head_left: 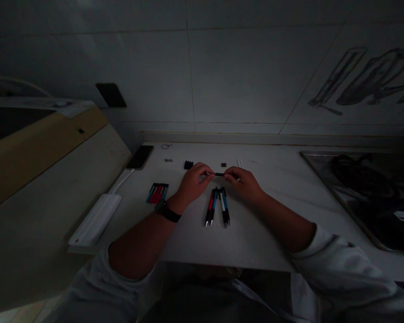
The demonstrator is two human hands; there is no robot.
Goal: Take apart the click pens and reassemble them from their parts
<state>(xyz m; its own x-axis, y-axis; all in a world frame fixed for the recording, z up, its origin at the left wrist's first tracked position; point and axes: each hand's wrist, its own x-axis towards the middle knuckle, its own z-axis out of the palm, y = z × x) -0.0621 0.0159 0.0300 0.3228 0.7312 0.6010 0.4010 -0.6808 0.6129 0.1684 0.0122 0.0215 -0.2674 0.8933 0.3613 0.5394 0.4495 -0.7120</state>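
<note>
Between my two hands is a short, dark pen part (219,174), held level above the counter. My left hand (198,178), with a black watch on its wrist, pinches the left end. On the right end, the fingertips of my right hand (243,181) are closed. Just below lie several assembled pens (211,207) with red, blue and white barrels, tips toward me. Left of my left hand is a row of red and blue pen barrels (157,193). Small black parts (188,165) lie behind that hand, and springs (169,160) farther left.
A phone (140,157) and a white power strip (96,220) lie at the left beside a large box-like appliance (54,179). Small dark pieces (224,164) and white sticks (239,163) lie near the back. A metal-rimmed sink or tray (343,206) with dark items is at right.
</note>
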